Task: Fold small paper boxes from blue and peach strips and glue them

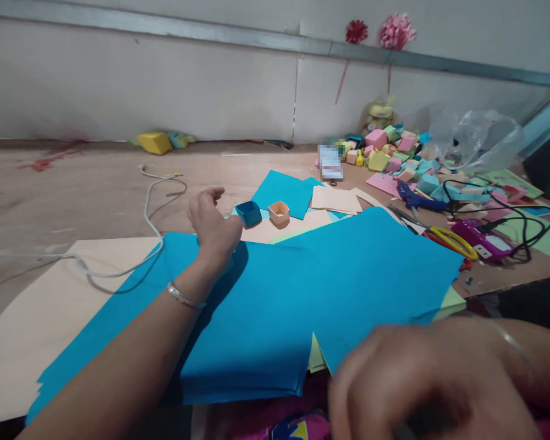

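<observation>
Left grip [214,223]: loosely open; we note the small blue box [249,214] just right of it, peach box [279,213] farther right. Right grip [407,385]: blurred, nearer us; state we cannot tell.

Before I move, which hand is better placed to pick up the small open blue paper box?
Left, I'd judge: the left hand is just beside the blue box, while the blurred right hand is much nearer the camera.
</observation>
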### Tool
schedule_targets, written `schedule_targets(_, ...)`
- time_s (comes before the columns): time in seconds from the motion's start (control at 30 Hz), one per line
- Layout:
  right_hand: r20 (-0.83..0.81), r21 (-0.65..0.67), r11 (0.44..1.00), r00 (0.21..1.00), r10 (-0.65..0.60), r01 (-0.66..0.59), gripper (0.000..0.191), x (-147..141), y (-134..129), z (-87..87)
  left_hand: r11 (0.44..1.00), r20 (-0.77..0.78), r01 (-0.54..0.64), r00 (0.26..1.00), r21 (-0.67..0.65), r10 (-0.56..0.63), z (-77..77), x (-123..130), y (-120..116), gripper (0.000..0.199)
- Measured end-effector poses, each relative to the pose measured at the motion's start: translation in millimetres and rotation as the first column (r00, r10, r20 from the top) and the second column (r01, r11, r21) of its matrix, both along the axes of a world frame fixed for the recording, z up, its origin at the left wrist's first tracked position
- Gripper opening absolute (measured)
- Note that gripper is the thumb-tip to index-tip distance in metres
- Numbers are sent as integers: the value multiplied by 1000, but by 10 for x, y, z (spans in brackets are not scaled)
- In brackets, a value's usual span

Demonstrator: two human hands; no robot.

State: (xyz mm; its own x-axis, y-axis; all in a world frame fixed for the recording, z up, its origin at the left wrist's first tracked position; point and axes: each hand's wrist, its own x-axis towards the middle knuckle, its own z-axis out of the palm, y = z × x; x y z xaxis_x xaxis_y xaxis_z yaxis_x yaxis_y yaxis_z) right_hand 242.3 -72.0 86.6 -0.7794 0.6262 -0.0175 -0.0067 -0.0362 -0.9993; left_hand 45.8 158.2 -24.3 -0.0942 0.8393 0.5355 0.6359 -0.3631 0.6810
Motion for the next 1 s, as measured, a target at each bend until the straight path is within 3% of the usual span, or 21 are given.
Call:
schedule_targets(0.03,-19,192,969,988,-153,154,20,124,90,15,1000,-2,1,1000,2,-1,1,4,-3,57)
schedule_targets(0.07,43,365,877,935,-352,313,13,286,211,14,1000,-5,3,1000,5,-3,3,6,-6,57)
schedule_targets(0.1,171,528,744,808,-565,409,11,479,360,-6,1000,-9,5,1000,6,-5,6,8,-10,58)
schedule_targets(0.13,256,690,569,586,-769,446,13,696,529,-46,1000,-15,7,1000,6,-7,11,8,-15,58)
schedule_targets(0.17,293,825,400,304,-906,399,18,922,707,-105,1000,-21,9,1000,7,-9,16,7,-21,58)
schedule_targets(0.2,339,895,336,40,-940,293,24,1145,883,-181,1000,-25,9,1000,7,-9,20,6,-28,58)
schedule_targets(0.23,353,908,326,-64,-933,263,25,1353,1045,-268,1000,-30,11,999,8,-11,24,5,-35,57)
schedule_targets(0.27,402,900,365,-130,-906,236,25,1537,1184,-360,1000,-34,14,999,9,-13,27,4,-43,57)
schedule_targets(0.3,493,870,464,-247,-834,170,30,1692,1295,-451,1000,-36,16,999,11,-15,29,4,-49,56)
schedule_targets(0.4,597,802,570,-290,-748,181,30,1976,1475,-666,1000,-44,22,999,10,-21,24,6,-59,57)
schedule_targets(0.5,660,751,626,-267,-702,209,27,2066,1528,-764,1000,-44,27,999,9,-27,17,7,-59,58)
schedule_targets(0.57,662,749,625,-278,-696,221,25,2074,1552,-793,999,-44,35,998,6,-35,18,6,-57,57)
schedule_targets(0.63,630,776,587,-304,-715,229,26,2068,1580,-803,999,-47,41,998,2,-41,20,5,-58,57)
schedule_targets(0.73,508,861,447,-349,-788,243,26,2057,1636,-726,999,-47,42,998,-1,-42,22,10,-64,57)
schedule_targets(0.8,351,931,275,-385,-854,238,29,2033,1674,-575,999,-45,44,998,-5,-44,26,16,-70,57)
schedule_targets(0.87,131,978,53,-396,-909,203,37,1944,1682,-368,999,-39,46,998,-11,-47,38,21,-77,56)
schedule_targets(0.93,-95,978,-150,-331,-939,143,61,1732,1620,-190,999,-28,45,999,-8,-45,60,22,-85,54)
schedule_targets(1.0,-216,969,-231,-151,-965,88,54,1370,1466,-132,999,-16,36,999,5,-36,88,20,-94,52)
